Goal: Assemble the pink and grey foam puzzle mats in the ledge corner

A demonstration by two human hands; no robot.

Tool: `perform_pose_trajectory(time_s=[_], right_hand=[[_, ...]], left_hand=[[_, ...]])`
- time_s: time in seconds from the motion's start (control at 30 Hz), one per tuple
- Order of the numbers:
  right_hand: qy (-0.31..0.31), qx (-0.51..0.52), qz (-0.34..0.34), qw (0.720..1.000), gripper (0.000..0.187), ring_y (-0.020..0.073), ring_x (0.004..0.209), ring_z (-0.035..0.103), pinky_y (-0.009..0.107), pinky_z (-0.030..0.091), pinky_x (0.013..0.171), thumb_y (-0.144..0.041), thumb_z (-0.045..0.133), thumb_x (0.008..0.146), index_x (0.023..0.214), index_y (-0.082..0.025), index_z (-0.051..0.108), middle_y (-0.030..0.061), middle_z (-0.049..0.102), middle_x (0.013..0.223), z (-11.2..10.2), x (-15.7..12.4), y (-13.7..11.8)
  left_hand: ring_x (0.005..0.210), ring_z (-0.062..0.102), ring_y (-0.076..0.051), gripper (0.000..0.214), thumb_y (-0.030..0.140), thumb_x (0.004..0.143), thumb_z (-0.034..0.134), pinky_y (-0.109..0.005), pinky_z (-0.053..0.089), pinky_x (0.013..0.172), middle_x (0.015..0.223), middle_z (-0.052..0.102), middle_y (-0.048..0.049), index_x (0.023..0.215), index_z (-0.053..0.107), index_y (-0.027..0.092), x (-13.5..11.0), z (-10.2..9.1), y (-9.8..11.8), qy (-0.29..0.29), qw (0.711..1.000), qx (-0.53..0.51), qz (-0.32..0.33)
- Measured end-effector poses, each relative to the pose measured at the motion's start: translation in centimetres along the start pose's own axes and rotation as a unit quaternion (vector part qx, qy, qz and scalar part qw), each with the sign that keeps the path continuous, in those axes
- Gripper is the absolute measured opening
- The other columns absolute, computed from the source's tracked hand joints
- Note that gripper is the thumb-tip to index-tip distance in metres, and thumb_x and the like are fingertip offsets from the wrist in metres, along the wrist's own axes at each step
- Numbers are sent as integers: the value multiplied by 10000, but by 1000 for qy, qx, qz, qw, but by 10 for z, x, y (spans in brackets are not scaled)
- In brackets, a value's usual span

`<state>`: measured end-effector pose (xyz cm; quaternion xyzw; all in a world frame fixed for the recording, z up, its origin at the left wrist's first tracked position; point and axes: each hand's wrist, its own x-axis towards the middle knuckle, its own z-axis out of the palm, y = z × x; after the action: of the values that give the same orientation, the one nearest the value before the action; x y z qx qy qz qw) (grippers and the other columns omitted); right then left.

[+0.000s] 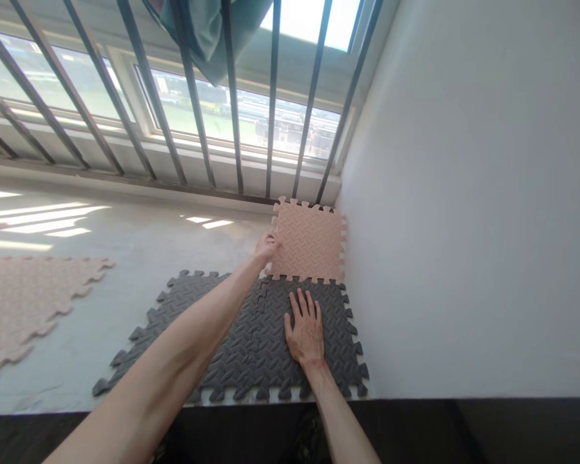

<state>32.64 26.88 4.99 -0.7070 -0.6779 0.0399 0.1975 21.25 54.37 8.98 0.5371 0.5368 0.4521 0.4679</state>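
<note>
A pink foam puzzle tile lies in the corner against the white wall, joined along its near edge to a dark grey tile. My left hand reaches across and grips the pink tile's left edge, fingers curled on it. My right hand lies flat with fingers spread on the right grey tile. A second grey tile is locked to its left side.
Loose pink tiles lie on the concrete floor at the far left. Dark metal bars stand before the window at the back. A green cloth hangs above. The white wall closes the right side.
</note>
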Motion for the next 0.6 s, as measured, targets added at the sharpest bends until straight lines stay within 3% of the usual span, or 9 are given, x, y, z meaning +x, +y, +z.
perform_pose_trajectory(time_s=[0.23,0.47,0.6], right_hand=[[-18,-15,3,1000,601,281,1687,213,569,150,1364,-433,371,1114,1694,-278,381,34,311,1802,-3,1,-1],[-16,-18,-3,1000,584,274,1682,224,563,149,1368,-431,377,1112,1675,-281,423,40,345,1791,-5,2,-2],[37,-33,30,998,705,318,1705,130,624,70,1367,-460,430,1080,1728,-218,291,106,223,1828,0,0,-2]], left_hand=[[836,720,-192,242,342,837,764,-275,505,724,1000,804,-57,1029,661,237,-12,9,8,30,999,12,35],[879,727,-214,266,389,870,759,-287,484,762,930,804,-49,1073,713,224,-14,16,34,84,993,40,77],[909,725,-229,270,380,867,769,-298,486,776,942,797,-63,1066,723,204,-22,14,51,83,994,42,60]])
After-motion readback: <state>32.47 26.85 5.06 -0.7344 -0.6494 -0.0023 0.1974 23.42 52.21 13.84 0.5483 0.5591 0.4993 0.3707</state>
